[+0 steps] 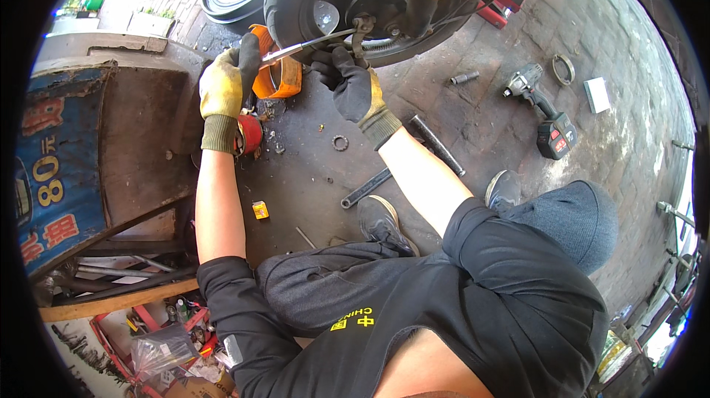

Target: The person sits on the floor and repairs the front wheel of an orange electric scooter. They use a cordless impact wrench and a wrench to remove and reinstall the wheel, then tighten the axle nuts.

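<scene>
My left hand (231, 80), in a yellow and dark glove, is closed round the handle of a screwdriver (302, 48). Its shaft points right and slightly away, with the tip at a metal brake arm (362, 26) by the wheel hub. A black tyre (296, 14) surrounds that hub. My right hand (352, 89), in a matching glove, is just below the brake arm. Its fingers are curled at the arm's lower end; what lies between them is hidden. An orange ring-shaped part (279, 82) stands between my left hand and the tyre.
On the paving at right lie a cordless impact wrench (546, 113), a socket (464, 78), a metal ring (563, 70) and a white box (596, 95). A spanner (367, 188), black bar (438, 145) and toothed ring (339, 143) lie nearer my feet. A rusty cabinet (144, 124) flanks my left arm.
</scene>
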